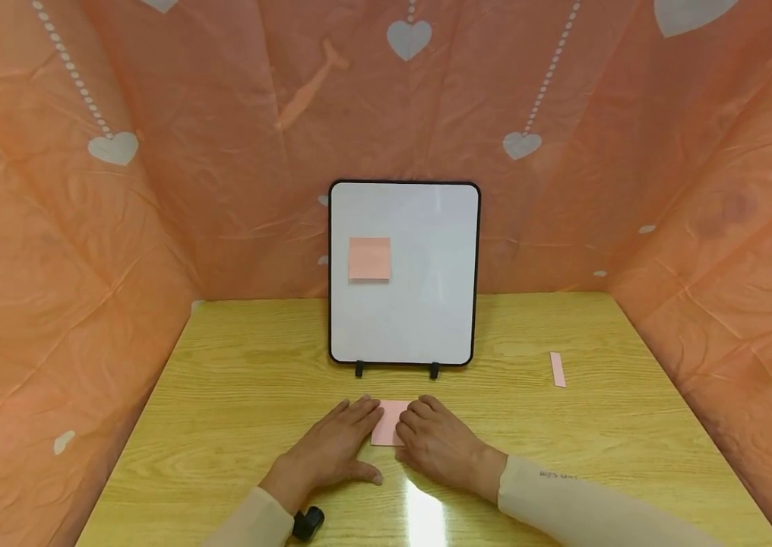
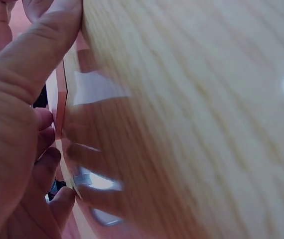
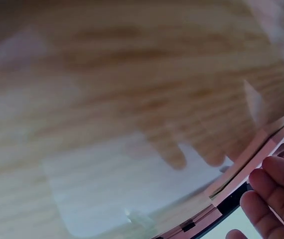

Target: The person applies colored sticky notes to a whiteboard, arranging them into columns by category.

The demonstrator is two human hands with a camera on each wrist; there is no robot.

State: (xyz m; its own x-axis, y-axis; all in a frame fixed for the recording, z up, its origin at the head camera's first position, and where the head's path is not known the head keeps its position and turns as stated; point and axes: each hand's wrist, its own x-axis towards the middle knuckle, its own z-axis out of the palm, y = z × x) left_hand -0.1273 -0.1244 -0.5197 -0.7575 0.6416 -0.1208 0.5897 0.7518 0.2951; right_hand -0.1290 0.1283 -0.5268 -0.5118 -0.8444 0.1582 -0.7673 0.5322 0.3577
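- Pink pad [image 1: 389,427]: lies flat on the wood-grained table [image 1: 235,365], between my two hands and in front of the whiteboard [image 1: 430,304].
- My left hand [image 1: 333,450]: fingers extended, side by side, their tips touching the pad's left edge; thumb spread well apart from them, resting nearer me.
- My right hand [image 1: 445,448]: fingers bent over the pad's right part, close together. I cannot tell whether finger and thumb pinch its edge or merely rest on it.
- Whiteboard: black-framed, near upright on two black feet [image 1: 359,369], with a pink note [image 1: 368,259] on its left side above mid-height.
- Pink strip [image 1: 558,369]: narrow, lying on the table to the right, well apart from my hands.
- Black device [image 1: 308,523]: just beside my left cuff [image 1: 257,520].
- Backdrop [image 1: 222,99]: orange cloth with white hearts, on three sides.
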